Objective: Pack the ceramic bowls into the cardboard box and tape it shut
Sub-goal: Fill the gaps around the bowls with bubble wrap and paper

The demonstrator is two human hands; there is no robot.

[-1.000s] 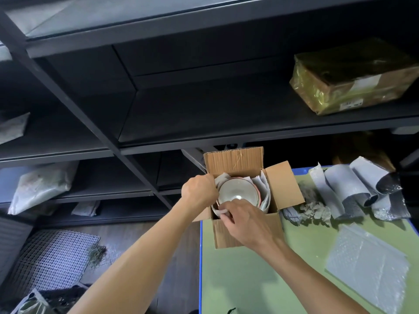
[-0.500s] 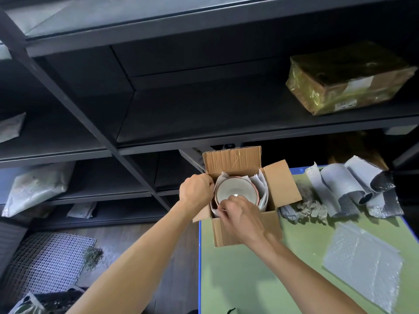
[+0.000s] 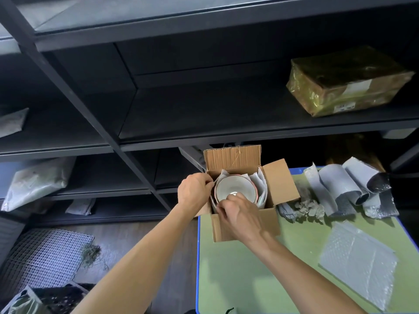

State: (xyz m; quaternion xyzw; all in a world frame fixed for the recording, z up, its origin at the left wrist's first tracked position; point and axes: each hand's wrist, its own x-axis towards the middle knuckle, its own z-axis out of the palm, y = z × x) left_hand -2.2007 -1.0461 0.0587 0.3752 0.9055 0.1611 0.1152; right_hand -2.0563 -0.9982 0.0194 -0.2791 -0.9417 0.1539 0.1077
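A green tabletop (image 3: 260, 279) with a blue rim (image 3: 197, 257) carries the work. An open cardboard box (image 3: 272, 219) stands upright at its far left corner, flaps raised, its left flap reaching out past the left edge. Along the far edge toward the right lie several curled grey padded mailers (image 3: 344, 189), overlapping one another. Between them and the box sits a small heap of crumpled paper scraps (image 3: 306, 208). A flat sheet of bubble wrap (image 3: 356, 266) lies near the right edge.

The bowl (image 3: 234, 188) is finished in glossy ceramic; the cardboard box (image 3: 231, 158) is left matt and corrugated, lined with crinkled white paper (image 3: 260, 184).
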